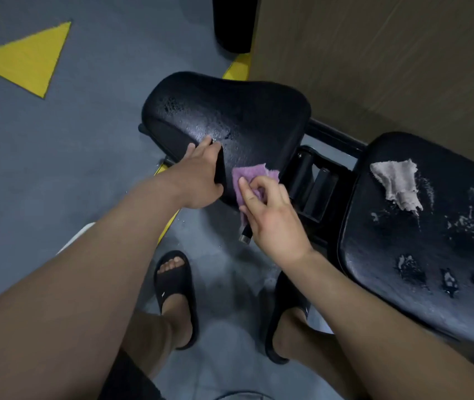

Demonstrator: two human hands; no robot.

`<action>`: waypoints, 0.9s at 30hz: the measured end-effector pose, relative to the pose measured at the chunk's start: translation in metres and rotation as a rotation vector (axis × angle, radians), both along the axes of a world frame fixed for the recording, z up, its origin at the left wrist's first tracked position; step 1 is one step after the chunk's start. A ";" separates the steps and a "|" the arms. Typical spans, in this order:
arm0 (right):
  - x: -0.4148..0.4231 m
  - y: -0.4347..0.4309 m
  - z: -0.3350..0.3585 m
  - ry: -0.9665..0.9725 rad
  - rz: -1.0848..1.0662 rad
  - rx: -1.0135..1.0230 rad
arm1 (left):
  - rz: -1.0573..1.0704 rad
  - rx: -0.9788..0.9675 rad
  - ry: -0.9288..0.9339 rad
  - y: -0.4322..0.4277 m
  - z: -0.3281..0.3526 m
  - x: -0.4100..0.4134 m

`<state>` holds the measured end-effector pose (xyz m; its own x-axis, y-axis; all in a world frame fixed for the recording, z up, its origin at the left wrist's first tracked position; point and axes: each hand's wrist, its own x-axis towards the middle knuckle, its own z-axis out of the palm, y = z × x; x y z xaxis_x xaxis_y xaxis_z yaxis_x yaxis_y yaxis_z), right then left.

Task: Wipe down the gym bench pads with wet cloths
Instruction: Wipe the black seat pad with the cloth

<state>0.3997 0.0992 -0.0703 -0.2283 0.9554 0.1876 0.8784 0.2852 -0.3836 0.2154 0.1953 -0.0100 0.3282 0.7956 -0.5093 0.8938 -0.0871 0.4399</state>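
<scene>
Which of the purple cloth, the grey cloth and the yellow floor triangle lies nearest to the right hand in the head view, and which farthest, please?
1. purple cloth: pinched by the right hand itself, against the seat pad.
2. grey cloth: to the right, lying on the larger pad.
3. yellow triangle: far left, on the floor.

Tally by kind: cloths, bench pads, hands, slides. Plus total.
Cloths: 2, purple cloth and grey cloth
Bench pads: 2, seat pad and back pad
Hands: 2, left hand gripping the seat pad's edge, right hand pinching the purple cloth
Slides: 2, left slide and right slide
Total: 8
</scene>
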 end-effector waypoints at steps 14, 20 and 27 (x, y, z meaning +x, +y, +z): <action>-0.006 0.007 0.004 0.545 -0.396 -0.144 | 0.094 0.045 0.074 0.008 0.009 0.032; 0.005 0.052 0.006 0.564 -0.578 -0.212 | 0.053 -0.011 0.132 0.013 0.007 0.046; -0.019 0.029 0.013 0.514 -0.658 -0.182 | 0.065 0.000 0.132 0.013 0.006 0.046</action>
<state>0.3803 0.1280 -0.0569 0.4550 0.8889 -0.0530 0.5482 -0.3266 -0.7699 0.2615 0.2085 -0.0044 0.2062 0.8129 -0.5447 0.9476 -0.0272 0.3181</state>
